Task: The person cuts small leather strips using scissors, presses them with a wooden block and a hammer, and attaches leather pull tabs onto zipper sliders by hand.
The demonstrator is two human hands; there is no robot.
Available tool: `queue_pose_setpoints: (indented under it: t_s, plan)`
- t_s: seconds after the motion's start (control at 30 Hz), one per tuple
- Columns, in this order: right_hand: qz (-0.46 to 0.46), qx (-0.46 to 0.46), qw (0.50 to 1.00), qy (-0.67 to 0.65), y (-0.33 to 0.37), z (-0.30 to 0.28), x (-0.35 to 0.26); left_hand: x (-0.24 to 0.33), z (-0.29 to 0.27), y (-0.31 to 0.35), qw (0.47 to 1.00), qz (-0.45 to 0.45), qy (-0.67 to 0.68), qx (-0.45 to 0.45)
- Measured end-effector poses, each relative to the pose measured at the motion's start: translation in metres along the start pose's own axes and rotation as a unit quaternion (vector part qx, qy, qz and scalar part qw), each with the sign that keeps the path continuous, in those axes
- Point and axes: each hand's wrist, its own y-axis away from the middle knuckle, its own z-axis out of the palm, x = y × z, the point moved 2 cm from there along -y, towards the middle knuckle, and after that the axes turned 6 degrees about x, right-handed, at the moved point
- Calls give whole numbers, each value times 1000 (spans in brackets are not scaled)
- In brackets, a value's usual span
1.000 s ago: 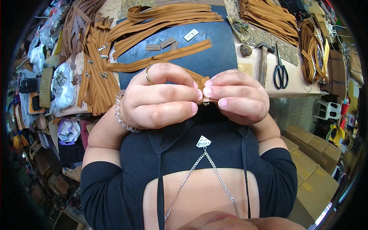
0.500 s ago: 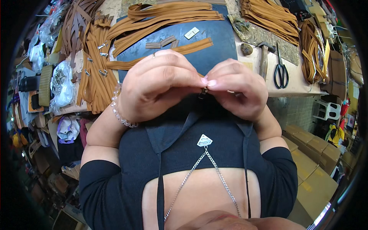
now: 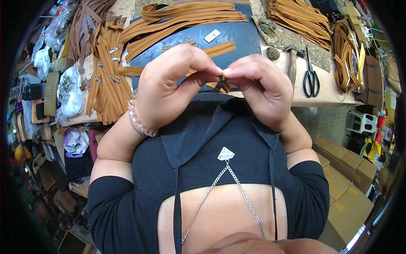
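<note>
My left hand [image 3: 171, 78] and my right hand [image 3: 263, 84] meet fingertip to fingertip above the near edge of the table. Both pinch the end of a brown zipper [image 3: 227, 87], and a small dark metal zipper slider [image 3: 221, 83] shows just below the fingertips. How far the slider sits on the tape is too small to tell. Behind the left hand, a brown zipper strip [image 3: 220, 49] lies across the dark blue mat [image 3: 247, 42]. Also on the mat are a small white block [image 3: 212, 35] and a few grey-brown tape pieces, partly hidden by the left hand.
Long brown zipper strips [image 3: 190, 20] lie at the back, with more strips [image 3: 110, 84] and several metal sliders at the left. On the right are a hammer [image 3: 292, 63], black scissors [image 3: 311, 80], a round stone-like lump [image 3: 272, 53] and a zipper bundle [image 3: 344, 59]. Cardboard boxes [image 3: 347, 203] stand below.
Both hands have shifted slightly up and away from my body, still pinching together. More of the dark slider and brown zipper tape now shows beneath the fingertips.
</note>
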Motion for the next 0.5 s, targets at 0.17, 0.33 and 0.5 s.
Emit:
queue_pose_setpoints:
  t_s: [0.17,0.33,0.5]
  plan:
    - [13,20,1000,-6,-2,1,2,-6,4,3,997,-19,53,55]
    - [-23,44,998,36,-1,3,0,-4,1,1,997,61,-30,32]
    - [-41,22,997,58,-5,5,1,-2,2,-2,991,92,-66,75]
